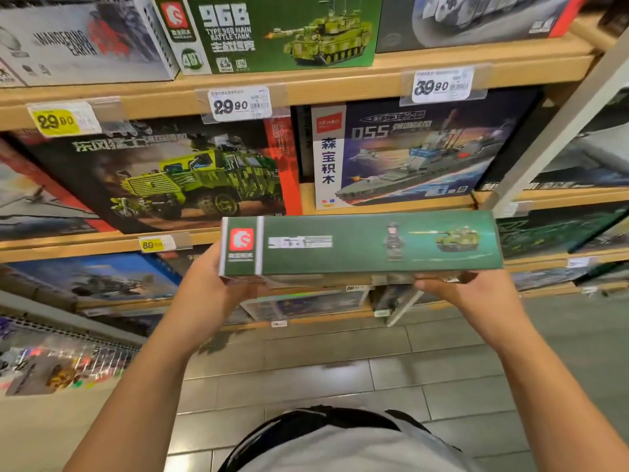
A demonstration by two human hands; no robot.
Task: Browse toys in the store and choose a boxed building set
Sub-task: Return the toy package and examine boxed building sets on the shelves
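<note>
Holding a long green boxed building set level in front of the store shelves, the person has both arms stretched forward. The left hand grips the box's left end from below, its fingers hidden behind the box near the red logo panel. The right hand supports the lower edge toward the right end, thumb lying along the bottom edge and the other fingers curled out of sight behind the box. The narrow side facing the camera shows a small soldier figure and a green tank.

Behind the held box, on the middle shelf, stands a box picturing a green armoured truck, and just to its right a warship box marked 055. On the shelf above sits a green tank box labelled 968, with a grey box reading Wandering Earth to its left. Price tags hang on the shelf edges: a yellow 29.90 tag, a white 29.90 tag, a 39.90 tag and a yellow 89.00 tag. More boxes fill the lower shelves, blurred. Grey floor tiles lie below, and the person's light shirt shows at the bottom edge.
</note>
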